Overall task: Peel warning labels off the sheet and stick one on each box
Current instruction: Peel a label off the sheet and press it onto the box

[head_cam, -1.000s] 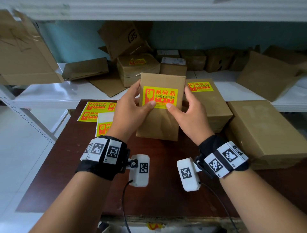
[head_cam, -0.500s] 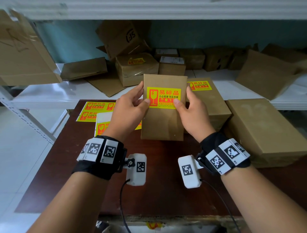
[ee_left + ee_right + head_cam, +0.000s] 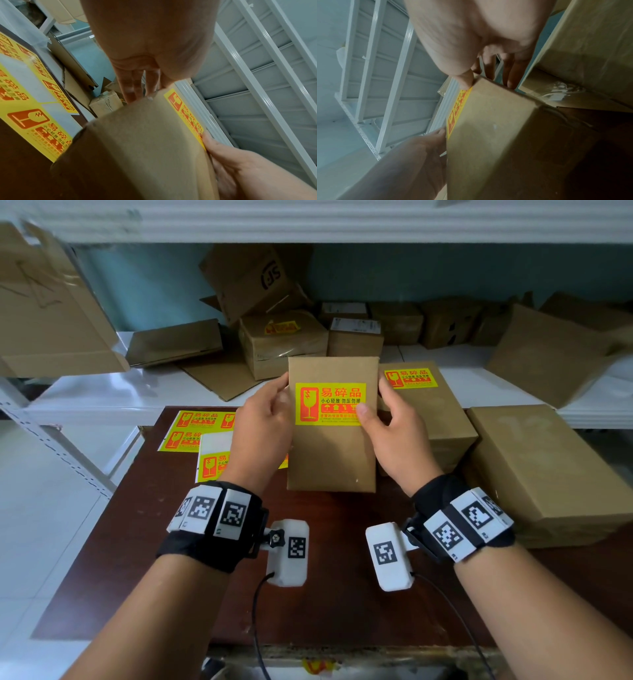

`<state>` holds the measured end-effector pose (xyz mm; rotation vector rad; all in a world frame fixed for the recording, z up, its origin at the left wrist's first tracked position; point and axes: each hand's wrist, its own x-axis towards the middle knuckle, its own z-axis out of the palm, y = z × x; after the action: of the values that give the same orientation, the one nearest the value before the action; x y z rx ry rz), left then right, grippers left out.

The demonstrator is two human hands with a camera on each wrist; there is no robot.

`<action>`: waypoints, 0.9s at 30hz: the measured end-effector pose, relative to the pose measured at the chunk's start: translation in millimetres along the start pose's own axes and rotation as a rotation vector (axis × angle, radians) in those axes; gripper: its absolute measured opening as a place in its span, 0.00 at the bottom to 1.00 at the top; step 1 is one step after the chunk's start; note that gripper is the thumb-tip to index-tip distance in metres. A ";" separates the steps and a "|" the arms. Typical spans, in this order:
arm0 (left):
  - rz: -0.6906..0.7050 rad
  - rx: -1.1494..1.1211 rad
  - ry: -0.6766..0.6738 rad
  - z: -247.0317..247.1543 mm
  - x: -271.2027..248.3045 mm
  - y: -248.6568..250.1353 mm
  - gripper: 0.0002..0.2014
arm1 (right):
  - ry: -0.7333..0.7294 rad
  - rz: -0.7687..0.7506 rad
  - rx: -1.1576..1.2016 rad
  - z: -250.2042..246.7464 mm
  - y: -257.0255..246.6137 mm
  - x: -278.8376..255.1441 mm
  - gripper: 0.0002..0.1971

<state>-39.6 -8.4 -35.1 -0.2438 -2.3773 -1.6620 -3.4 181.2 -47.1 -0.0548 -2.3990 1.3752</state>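
Note:
I hold a brown cardboard box (image 3: 330,460) upright over the dark table (image 3: 137,542), one hand on each side. A yellow warning label (image 3: 330,404) sits flat on its upper front. My left hand (image 3: 281,395) grips the box's left edge, thumb on the front just left of the label. My right hand (image 3: 373,402) grips the right edge, thumb pressing the label's lower right corner. In the left wrist view the left fingers (image 3: 130,86) reach behind the box (image 3: 145,142). The right wrist view shows the right thumb (image 3: 465,79) at the label (image 3: 458,106).
Two label sheets (image 3: 191,428) (image 3: 214,463) lie on the table to the left. A labelled box (image 3: 428,419) stands behind my right hand, and a large plain box (image 3: 548,467) lies at the right. Several boxes and flattened cartons fill the white shelf (image 3: 102,395) behind.
My thumbs have slid apart from the label's lower middle, the left off its left edge, the right to its right corner. The box has shifted slightly up and right.

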 end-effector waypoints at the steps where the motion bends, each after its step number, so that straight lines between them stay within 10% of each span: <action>1: -0.016 0.008 0.026 -0.1 0.3 1.2 0.20 | 0.002 0.002 0.004 -0.5 -2.4 -1.0 0.31; 8: -0.049 0.192 0.057 3.7 -5.3 6.3 0.40 | -0.017 -0.056 -0.007 6.3 -15.5 -12.0 0.36; 13: -0.029 0.196 0.140 1.2 1.2 0.8 0.20 | -0.027 -0.061 0.006 6.8 -15.9 -13.0 0.37; 19: -0.069 0.175 0.069 5.7 -4.1 6.1 0.44 | -0.082 -0.058 0.011 9.1 -21.2 -17.6 0.39; 27: -0.086 0.184 0.108 2.5 0.7 3.8 0.31 | -0.099 -0.052 0.021 9.2 -18.7 -17.5 0.41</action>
<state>-39.5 -4.8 -32.3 -0.0194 -2.4694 -1.4383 12.5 160.0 -40.8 0.0823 -2.4477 1.4097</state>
